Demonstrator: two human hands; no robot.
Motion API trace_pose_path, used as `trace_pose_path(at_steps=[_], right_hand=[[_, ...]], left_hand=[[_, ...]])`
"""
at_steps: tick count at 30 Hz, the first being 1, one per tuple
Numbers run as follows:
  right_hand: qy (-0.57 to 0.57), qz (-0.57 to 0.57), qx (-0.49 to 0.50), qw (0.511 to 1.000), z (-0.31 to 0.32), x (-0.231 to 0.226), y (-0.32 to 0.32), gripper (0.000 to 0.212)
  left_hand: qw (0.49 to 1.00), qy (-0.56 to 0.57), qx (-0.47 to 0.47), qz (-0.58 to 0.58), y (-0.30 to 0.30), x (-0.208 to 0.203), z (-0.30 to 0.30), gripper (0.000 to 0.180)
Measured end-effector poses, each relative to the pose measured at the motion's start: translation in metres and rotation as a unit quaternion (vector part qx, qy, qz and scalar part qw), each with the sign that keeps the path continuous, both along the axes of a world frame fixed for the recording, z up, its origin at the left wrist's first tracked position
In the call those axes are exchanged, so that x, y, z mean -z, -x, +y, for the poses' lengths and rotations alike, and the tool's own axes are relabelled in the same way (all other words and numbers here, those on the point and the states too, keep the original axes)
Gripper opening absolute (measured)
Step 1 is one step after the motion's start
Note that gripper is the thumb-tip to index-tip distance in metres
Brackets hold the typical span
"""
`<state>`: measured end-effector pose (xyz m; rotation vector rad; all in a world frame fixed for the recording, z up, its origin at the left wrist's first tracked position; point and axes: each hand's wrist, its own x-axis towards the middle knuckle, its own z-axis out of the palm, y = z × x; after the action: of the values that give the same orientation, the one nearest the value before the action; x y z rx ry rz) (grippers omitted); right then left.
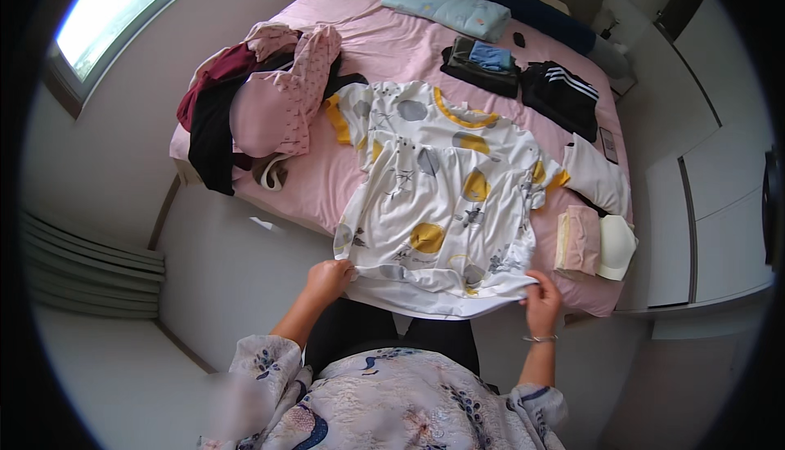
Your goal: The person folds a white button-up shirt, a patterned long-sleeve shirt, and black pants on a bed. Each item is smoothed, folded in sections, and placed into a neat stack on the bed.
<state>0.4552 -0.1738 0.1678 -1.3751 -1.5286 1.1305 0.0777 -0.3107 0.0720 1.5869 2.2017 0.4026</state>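
Observation:
A white short-sleeved nightdress point(441, 197) with yellow and grey spots and yellow trim lies spread out on the pink bed point(311, 192), its neckline toward the far side. Its lower hem hangs past the near edge of the mattress. My left hand point(329, 280) is closed on the left corner of the hem. At the right corner, my right hand point(542, 295), with a bracelet at the wrist, pinches the cloth between thumb and fingers. Between the two hands the hem is drawn out sideways and partly folded over.
A heap of pink, black and dark red clothes point(270, 98) lies left. Folded dark clothes point(482, 67), black striped trousers point(562, 94), a light pillow point(448, 7) and a phone point(608, 145) lie farther off. At right are folded pink cloth point(579, 240) and a cream bra cup point(616, 247).

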Motion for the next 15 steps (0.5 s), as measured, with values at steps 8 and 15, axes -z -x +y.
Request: trace_pose_path(at_steps=[8, 15], right_hand=[[-0.147, -0.165, -0.127, 0.967, -0.001, 0.015, 0.045, 0.014], [-0.151, -0.201, -0.118, 0.961, -0.012, 0.031, 0.023, 0.014]], left_hand=[[0.993, -0.112, 0.025, 0.02, -0.005, -0.034, 0.003, 0.015], [0.999, 0.032, 0.002, -0.026, 0.007, -0.037, -0.018, 0.014]])
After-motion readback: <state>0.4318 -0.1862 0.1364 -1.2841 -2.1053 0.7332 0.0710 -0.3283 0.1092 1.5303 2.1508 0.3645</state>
